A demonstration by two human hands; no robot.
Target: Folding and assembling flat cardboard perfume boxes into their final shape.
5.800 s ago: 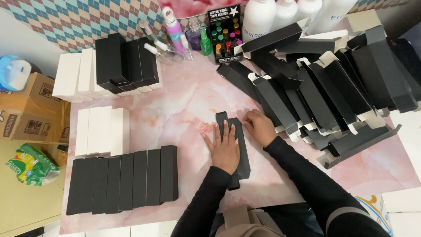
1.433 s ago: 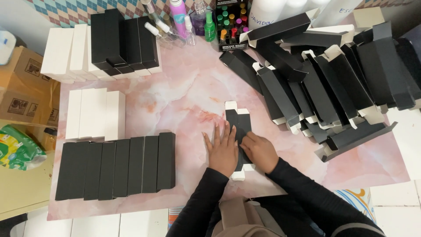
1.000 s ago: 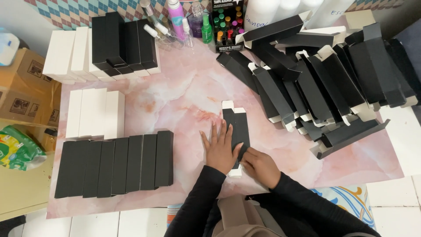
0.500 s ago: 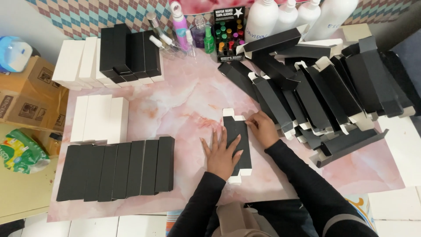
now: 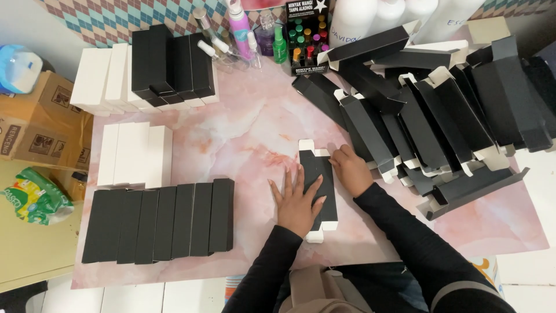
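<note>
Flat black carton [image 5: 320, 191]: lying lengthwise on the pink marble worktop [image 5: 243, 133], mid-front, white end tabs showing top & bottom; not yet opened up into a box.
Left hand [image 5: 296, 202]: palm down, fingers spread open, pressing on the carton's lower left part. Holding nothing, just pinning it.
Right hand [image 5: 349, 170]: at the carton's upper right edge, fingers curled loosely onto that edge; can't tell if it's a real pinch or just a touch.
Finished row [image 5: 160, 220]: closed black boxes side by side, left of the hands, touching each other.
White boxes [image 5: 134, 155]: just behind that row; more white ones w/ black boxes stacked on top [image 5: 168, 64] at back left.
Unfolded pile [image 5: 440, 104]: loose heap of flat black cartons, right side, overlapping every which way.
Back edge: small spray bottles [image 5: 243, 29] & a display of little coloured vials [image 5: 304, 43].
Doing it well (my read): keep the left palm flat so the carton can't slide on the smooth top; run the right hand along the crease, firm & even, so the panel breaks on the score line, not beside it. Mind the white tabs, they'd bend easily.
Risk: sleeve near the pile; a nudge could tip cartons onto the work spot.
</note>
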